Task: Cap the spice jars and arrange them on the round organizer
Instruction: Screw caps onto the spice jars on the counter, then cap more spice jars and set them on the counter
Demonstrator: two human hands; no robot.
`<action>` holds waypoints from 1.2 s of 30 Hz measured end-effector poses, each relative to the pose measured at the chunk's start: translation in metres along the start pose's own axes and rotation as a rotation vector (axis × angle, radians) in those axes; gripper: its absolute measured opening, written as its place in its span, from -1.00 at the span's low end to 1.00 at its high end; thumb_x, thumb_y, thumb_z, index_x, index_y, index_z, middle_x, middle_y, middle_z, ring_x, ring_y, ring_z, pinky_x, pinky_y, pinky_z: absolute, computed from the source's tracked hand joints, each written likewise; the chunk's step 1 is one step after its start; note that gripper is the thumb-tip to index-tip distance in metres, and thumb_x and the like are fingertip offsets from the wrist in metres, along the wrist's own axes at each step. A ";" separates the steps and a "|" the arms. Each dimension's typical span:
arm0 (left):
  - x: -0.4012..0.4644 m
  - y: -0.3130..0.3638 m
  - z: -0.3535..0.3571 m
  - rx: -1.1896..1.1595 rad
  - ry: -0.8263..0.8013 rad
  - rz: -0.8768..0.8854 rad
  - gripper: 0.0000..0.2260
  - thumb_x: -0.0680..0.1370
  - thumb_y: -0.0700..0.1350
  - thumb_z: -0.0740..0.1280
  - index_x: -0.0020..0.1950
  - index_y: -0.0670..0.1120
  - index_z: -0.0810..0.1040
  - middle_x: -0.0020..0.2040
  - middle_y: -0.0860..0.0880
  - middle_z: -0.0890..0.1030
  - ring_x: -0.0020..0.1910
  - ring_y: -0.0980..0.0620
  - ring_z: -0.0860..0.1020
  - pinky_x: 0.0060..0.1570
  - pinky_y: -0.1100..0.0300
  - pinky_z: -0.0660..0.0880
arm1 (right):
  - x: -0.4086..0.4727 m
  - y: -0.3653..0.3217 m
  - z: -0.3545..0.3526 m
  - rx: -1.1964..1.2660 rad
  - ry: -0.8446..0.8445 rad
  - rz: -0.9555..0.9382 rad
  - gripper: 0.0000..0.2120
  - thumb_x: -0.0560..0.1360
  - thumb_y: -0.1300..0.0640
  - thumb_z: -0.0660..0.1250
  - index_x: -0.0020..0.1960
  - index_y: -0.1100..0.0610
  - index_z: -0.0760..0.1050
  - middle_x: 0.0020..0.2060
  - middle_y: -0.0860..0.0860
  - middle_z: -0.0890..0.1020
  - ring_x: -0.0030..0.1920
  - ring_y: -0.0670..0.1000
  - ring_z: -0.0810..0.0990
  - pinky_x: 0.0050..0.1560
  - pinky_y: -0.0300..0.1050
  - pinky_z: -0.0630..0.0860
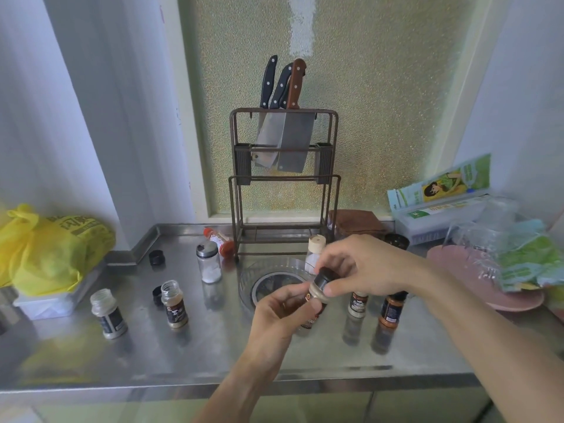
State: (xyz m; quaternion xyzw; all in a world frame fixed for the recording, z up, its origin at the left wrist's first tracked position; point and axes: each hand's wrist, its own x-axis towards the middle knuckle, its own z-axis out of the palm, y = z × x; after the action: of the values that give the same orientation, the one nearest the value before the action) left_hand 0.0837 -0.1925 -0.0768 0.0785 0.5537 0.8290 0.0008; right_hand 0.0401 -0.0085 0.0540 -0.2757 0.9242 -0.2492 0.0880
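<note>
My left hand [279, 312] grips a tilted spice jar [317, 296] above the steel counter. My right hand [360, 267] pinches the jar's black cap [324, 276]. Behind them sits the clear round organizer [259, 276], with a white jar with a tan cap [314, 251] at its far rim. Two uncapped jars [108, 312] [174, 303] stand at the left. Loose black caps [156, 257] [157, 294] lie near them. A glass shaker [209, 262] and a lying red jar [218, 241] are further back. Two capped jars [357, 303] [392, 308] stand under my right wrist.
A knife rack [285, 184] with cleavers stands at the back centre. A yellow bag [45, 248] on a white box sits at the left. A pink plate [488, 282] with plastic bags and a foil box [439, 215] are at the right. The counter's front edge [213, 383] runs below.
</note>
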 end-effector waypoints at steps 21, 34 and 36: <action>0.035 -0.067 0.044 0.949 0.133 0.008 -0.82 0.41 -0.09 0.47 0.00 -0.02 0.64 -0.07 -0.02 0.76 -0.07 -0.03 0.71 0.03 0.03 0.63 | 0.012 0.054 0.070 -0.520 0.140 0.278 -0.66 0.48 0.01 0.47 0.18 0.09 0.50 0.11 0.04 0.65 0.12 0.11 0.61 0.08 -0.01 0.56; -0.017 0.016 -0.092 0.925 0.568 0.222 -0.67 0.43 -0.27 0.36 0.10 0.06 0.62 -0.02 0.19 0.67 -0.12 0.20 0.62 -0.11 0.22 0.61 | 0.054 -0.052 0.112 -0.502 0.249 -0.002 -0.55 0.60 -0.14 0.30 0.44 -0.09 0.32 0.32 -0.12 0.46 0.27 -0.04 0.53 -0.04 -0.16 0.51; -0.026 0.026 -0.125 0.931 0.721 0.235 -0.65 0.39 -0.32 0.36 0.04 0.08 0.60 -0.07 0.19 0.62 -0.13 0.18 0.60 -0.14 0.28 0.56 | 0.081 -0.076 0.137 -0.386 0.213 -0.067 -0.56 0.61 -0.08 0.30 0.45 -0.09 0.33 0.33 -0.10 0.48 0.22 -0.04 0.58 -0.04 -0.17 0.48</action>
State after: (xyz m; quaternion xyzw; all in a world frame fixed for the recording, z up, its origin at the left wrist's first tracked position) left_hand 0.0957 -0.3195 -0.1031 -0.1547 0.8115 0.4683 -0.3133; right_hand 0.0494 -0.1647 -0.0270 -0.2901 0.9491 -0.0985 -0.0728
